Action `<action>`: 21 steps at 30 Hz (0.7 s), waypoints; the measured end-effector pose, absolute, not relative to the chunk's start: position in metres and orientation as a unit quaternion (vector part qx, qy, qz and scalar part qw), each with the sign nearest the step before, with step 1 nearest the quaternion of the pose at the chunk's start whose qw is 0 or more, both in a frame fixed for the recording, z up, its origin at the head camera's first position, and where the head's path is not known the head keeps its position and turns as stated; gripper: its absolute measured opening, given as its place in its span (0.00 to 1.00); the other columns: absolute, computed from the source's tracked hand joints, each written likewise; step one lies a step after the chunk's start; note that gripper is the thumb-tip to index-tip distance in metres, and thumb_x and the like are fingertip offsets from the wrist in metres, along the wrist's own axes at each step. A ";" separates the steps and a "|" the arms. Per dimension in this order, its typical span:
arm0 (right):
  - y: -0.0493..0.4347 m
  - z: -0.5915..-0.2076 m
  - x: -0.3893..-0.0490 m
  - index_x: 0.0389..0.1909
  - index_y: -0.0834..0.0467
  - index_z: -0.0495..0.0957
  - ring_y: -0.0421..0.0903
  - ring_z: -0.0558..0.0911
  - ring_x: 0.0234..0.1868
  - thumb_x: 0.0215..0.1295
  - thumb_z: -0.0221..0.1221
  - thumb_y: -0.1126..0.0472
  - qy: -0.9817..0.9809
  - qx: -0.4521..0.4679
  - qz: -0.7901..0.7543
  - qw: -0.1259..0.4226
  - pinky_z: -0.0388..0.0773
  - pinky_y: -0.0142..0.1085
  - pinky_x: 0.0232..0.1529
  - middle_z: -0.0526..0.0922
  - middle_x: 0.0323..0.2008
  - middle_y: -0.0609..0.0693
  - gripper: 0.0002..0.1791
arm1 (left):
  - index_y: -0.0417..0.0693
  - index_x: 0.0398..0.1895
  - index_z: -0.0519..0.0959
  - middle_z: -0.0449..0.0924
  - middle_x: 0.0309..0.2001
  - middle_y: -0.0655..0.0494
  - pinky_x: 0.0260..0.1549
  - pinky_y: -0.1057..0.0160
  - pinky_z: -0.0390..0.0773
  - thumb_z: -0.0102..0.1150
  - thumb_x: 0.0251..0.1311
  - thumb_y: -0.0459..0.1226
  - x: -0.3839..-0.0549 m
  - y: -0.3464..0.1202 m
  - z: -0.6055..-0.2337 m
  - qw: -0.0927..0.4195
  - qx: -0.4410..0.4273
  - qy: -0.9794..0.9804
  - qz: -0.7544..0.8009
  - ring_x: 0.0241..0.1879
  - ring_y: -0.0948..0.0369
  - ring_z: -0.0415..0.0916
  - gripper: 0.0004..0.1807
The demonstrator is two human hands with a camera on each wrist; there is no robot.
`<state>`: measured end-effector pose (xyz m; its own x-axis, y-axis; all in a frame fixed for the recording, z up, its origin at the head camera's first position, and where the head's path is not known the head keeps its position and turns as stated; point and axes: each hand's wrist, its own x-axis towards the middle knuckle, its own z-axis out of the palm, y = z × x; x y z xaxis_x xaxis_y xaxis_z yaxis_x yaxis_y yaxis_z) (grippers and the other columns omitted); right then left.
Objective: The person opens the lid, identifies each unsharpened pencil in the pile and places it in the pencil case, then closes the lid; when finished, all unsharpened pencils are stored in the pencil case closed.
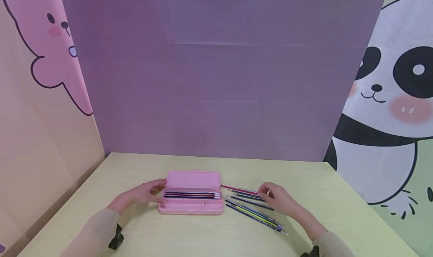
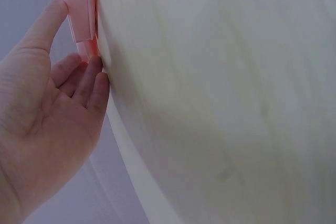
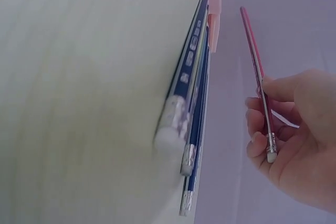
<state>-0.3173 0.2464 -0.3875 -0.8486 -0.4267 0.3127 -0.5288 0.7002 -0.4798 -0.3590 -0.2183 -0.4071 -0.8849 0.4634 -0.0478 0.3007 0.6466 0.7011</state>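
A pink pencil case (image 1: 180,207) lies with its lid (image 1: 193,179) folded back, several striped pencils (image 1: 191,195) lying inside its upper compartment. My left hand (image 1: 147,192) is at its left end, the thumb touching the tray and the loosely bent fingers beside the lid; the left wrist view shows the thumb on the case's pink side (image 2: 79,9). On the right, my right hand (image 1: 279,200) pinches a red striped pencil (image 3: 255,61) near its eraser end, the tip pointing toward the case. Dark blue pencils (image 1: 252,203) lie on the table below this hand.
Nearer me, a bundle of blue and yellow-green pencils (image 1: 255,215) lies slanted at the case's right, eraser ends toward me. The pale wooden table (image 1: 135,165) ends at a purple backdrop (image 1: 216,80). A panda picture (image 1: 389,125) covers the right wall.
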 end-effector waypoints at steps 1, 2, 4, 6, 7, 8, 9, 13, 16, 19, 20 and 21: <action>0.245 -0.387 -0.318 0.36 0.59 0.76 0.33 0.66 0.24 0.66 0.56 0.62 -0.918 0.257 0.288 0.086 0.68 0.27 0.24 0.75 0.28 0.45 0.04 | 0.39 0.71 0.55 0.60 0.68 0.40 0.65 0.44 0.60 0.67 0.51 0.48 -0.359 -0.218 -0.407 0.112 0.213 0.901 0.362 0.65 0.42 0.60 0.48; 0.244 -0.387 -0.318 0.37 0.60 0.76 0.33 0.66 0.24 0.66 0.56 0.62 -0.919 0.255 0.290 0.083 0.68 0.27 0.24 0.75 0.28 0.45 0.05 | 0.39 0.71 0.55 0.60 0.68 0.40 0.65 0.44 0.60 0.67 0.51 0.47 -0.359 -0.218 -0.407 0.111 0.213 0.901 0.362 0.65 0.42 0.60 0.48; 0.242 -0.387 -0.319 0.37 0.60 0.76 0.33 0.66 0.24 0.65 0.57 0.62 -0.921 0.249 0.290 0.079 0.68 0.27 0.24 0.75 0.28 0.45 0.05 | 0.39 0.71 0.55 0.60 0.68 0.40 0.65 0.44 0.60 0.67 0.51 0.48 -0.358 -0.218 -0.406 0.111 0.215 0.901 0.361 0.65 0.42 0.60 0.48; 0.240 -0.387 -0.320 0.38 0.60 0.76 0.33 0.66 0.24 0.64 0.57 0.64 -0.922 0.247 0.290 0.075 0.69 0.27 0.24 0.75 0.28 0.45 0.04 | 0.39 0.71 0.55 0.60 0.68 0.39 0.65 0.43 0.61 0.67 0.51 0.48 -0.358 -0.218 -0.406 0.110 0.217 0.901 0.360 0.65 0.42 0.60 0.48; 0.240 -0.387 -0.320 0.38 0.60 0.77 0.34 0.67 0.24 0.64 0.57 0.64 -0.922 0.247 0.289 0.074 0.69 0.27 0.24 0.75 0.28 0.46 0.04 | 0.39 0.71 0.55 0.60 0.68 0.39 0.65 0.43 0.61 0.67 0.51 0.48 -0.358 -0.218 -0.405 0.109 0.218 0.900 0.360 0.65 0.42 0.60 0.48; 0.239 -0.387 -0.321 0.38 0.61 0.77 0.34 0.67 0.24 0.63 0.57 0.65 -0.922 0.247 0.289 0.074 0.69 0.27 0.24 0.75 0.29 0.46 0.05 | 0.39 0.71 0.55 0.60 0.68 0.39 0.65 0.44 0.61 0.67 0.51 0.48 -0.358 -0.218 -0.405 0.109 0.219 0.900 0.360 0.65 0.42 0.60 0.48; 0.238 -0.387 -0.321 0.38 0.61 0.77 0.34 0.67 0.25 0.63 0.58 0.65 -0.922 0.248 0.288 0.073 0.70 0.27 0.24 0.75 0.29 0.46 0.05 | 0.38 0.71 0.55 0.60 0.68 0.39 0.65 0.44 0.61 0.67 0.51 0.48 -0.358 -0.218 -0.405 0.109 0.220 0.900 0.360 0.65 0.42 0.60 0.48; 0.233 -0.386 -0.321 0.37 0.61 0.78 0.34 0.68 0.26 0.61 0.59 0.64 -0.919 0.259 0.286 0.077 0.71 0.27 0.26 0.76 0.29 0.46 0.05 | 0.39 0.71 0.55 0.60 0.68 0.40 0.65 0.44 0.61 0.67 0.51 0.48 -0.358 -0.218 -0.406 0.109 0.219 0.901 0.359 0.65 0.43 0.60 0.48; 0.229 -0.385 -0.320 0.36 0.60 0.78 0.34 0.68 0.27 0.61 0.60 0.64 -0.918 0.267 0.283 0.085 0.71 0.27 0.26 0.76 0.29 0.46 0.05 | 0.39 0.71 0.55 0.60 0.68 0.40 0.65 0.44 0.61 0.67 0.51 0.48 -0.359 -0.218 -0.406 0.109 0.219 0.902 0.357 0.65 0.42 0.60 0.48; 0.223 -0.385 -0.321 0.35 0.59 0.78 0.35 0.68 0.27 0.61 0.60 0.64 -0.916 0.272 0.281 0.091 0.71 0.27 0.26 0.76 0.29 0.45 0.04 | 0.39 0.70 0.55 0.60 0.68 0.40 0.65 0.44 0.61 0.67 0.51 0.48 -0.359 -0.219 -0.407 0.108 0.222 0.901 0.356 0.65 0.42 0.60 0.47; 0.222 -0.384 -0.322 0.35 0.59 0.79 0.35 0.68 0.27 0.61 0.60 0.64 -0.915 0.273 0.282 0.092 0.71 0.27 0.26 0.75 0.29 0.45 0.04 | 0.38 0.70 0.55 0.60 0.68 0.40 0.65 0.44 0.61 0.67 0.51 0.48 -0.359 -0.219 -0.407 0.108 0.223 0.900 0.357 0.65 0.42 0.60 0.47; 0.220 -0.384 -0.323 0.35 0.59 0.79 0.35 0.68 0.27 0.60 0.61 0.64 -0.913 0.276 0.283 0.094 0.71 0.27 0.26 0.75 0.28 0.45 0.03 | 0.38 0.70 0.55 0.60 0.68 0.39 0.65 0.44 0.61 0.67 0.51 0.48 -0.359 -0.219 -0.407 0.109 0.224 0.900 0.359 0.65 0.42 0.60 0.48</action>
